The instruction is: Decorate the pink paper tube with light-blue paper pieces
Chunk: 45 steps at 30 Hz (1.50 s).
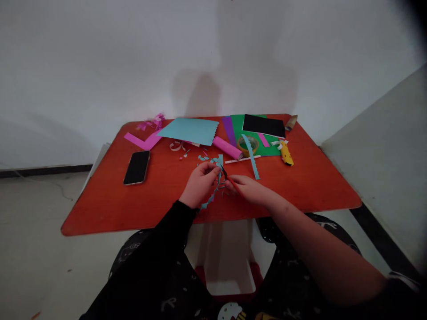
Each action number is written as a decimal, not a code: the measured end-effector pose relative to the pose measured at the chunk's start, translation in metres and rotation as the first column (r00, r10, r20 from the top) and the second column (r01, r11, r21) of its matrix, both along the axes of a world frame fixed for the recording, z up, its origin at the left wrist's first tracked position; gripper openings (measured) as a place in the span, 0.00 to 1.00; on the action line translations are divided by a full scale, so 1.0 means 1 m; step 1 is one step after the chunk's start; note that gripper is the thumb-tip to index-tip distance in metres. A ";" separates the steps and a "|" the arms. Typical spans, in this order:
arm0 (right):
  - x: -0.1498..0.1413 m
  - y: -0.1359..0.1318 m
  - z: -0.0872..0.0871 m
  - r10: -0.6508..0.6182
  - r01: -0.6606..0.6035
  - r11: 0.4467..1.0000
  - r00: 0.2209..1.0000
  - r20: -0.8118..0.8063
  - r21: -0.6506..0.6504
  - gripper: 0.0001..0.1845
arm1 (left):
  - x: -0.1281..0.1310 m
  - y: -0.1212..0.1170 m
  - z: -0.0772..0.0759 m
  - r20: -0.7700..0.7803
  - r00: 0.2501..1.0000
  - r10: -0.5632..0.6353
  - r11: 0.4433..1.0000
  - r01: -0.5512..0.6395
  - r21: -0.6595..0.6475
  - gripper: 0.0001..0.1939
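Note:
My left hand [199, 181] pinches a narrow light-blue paper strip [220, 159]; its wavy-cut lower part hangs below my fingers. In my right hand [247, 188] is a pair of scissors [235, 183] with red handles, its dark blades at the strip close to my left fingertips. Much of the handles is hidden by my fingers. Small light-blue paper scraps [203, 158] lie on the red table around my hands. Another light-blue strip [251, 156] with a scalloped edge rests to the right, across a roll of tape [249, 145].
A phone [136, 167] lies at the left. Behind my hands are a light-blue sheet [190, 130], a pink paper roll [227, 148], a white stick [243, 159], green paper [238, 126] and a black rectangle [263, 125]. A yellow piece [286, 154] and a brown tube [291, 122] are right.

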State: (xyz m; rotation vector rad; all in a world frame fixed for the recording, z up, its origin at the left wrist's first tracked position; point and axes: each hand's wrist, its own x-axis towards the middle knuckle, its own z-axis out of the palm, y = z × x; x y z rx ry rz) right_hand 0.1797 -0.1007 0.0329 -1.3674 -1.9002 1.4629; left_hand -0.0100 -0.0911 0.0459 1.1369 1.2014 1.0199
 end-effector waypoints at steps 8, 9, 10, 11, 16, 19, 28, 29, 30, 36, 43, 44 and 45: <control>0.000 0.000 0.001 0.012 -0.012 1.000 1.000 0.002 0.006 0.31 | -0.002 0.002 -0.003 -0.030 0.999 -0.022 1.000 0.023 0.019 0.14; 0.000 0.000 0.000 0.010 -0.010 1.000 1.000 -0.003 0.009 0.32 | -0.003 0.002 -0.003 -0.034 0.999 -0.029 0.999 0.030 0.025 0.14; 0.000 0.000 -0.001 0.008 -0.008 1.000 1.000 -0.014 0.010 0.32 | -0.003 0.002 -0.003 -0.037 0.999 -0.036 0.999 0.037 0.026 0.14; 0.000 -0.001 -0.002 0.004 -0.004 1.000 1.000 -0.030 0.007 0.32 | -0.003 0.002 -0.002 -0.041 0.998 -0.043 0.999 0.044 0.021 0.14; -0.001 -0.001 -0.008 -0.036 0.035 0.999 0.997 -0.065 -0.013 0.32 | -0.003 0.001 0.003 -0.040 0.998 -0.043 0.998 0.041 -0.056 0.14; -0.002 -0.001 -0.009 -0.060 0.058 0.998 0.996 -0.073 -0.023 0.31 | -0.004 0.001 0.005 -0.033 0.998 -0.049 0.996 0.047 -0.082 0.13; -0.009 -0.003 -0.013 -0.105 0.106 0.994 0.993 -0.050 0.027 0.31 | -0.003 0.002 0.000 0.041 0.999 -0.027 0.995 0.031 -0.091 0.15; -0.010 -0.003 -0.013 -0.105 0.106 0.994 0.993 -0.046 0.028 0.31 | -0.003 0.002 0.000 0.041 0.999 -0.027 0.996 0.030 -0.087 0.15; -0.010 -0.003 -0.013 -0.106 0.108 0.994 0.993 -0.043 0.029 0.31 | -0.002 0.002 -0.001 0.041 0.999 -0.028 0.996 0.031 -0.083 0.15; -0.010 -0.006 -0.012 -0.090 0.093 0.994 0.995 -0.051 0.053 0.31 | -0.001 0.000 -0.007 0.059 0.995 -0.074 0.989 0.081 -0.123 0.15; -0.009 -0.007 -0.012 -0.097 0.099 0.994 0.995 -0.037 0.046 0.29 | -0.007 -0.001 0.005 -0.002 0.988 -0.154 0.984 0.153 -0.091 0.12; -0.009 -0.006 -0.011 -0.094 0.095 0.995 0.995 -0.041 0.034 0.29 | -0.008 0.000 0.007 -0.019 0.986 -0.167 0.985 0.165 -0.057 0.11; -0.008 -0.006 -0.011 -0.091 0.093 0.995 0.995 -0.044 0.026 0.29 | -0.010 0.000 0.009 -0.043 0.984 -0.172 0.985 0.171 -0.020 0.11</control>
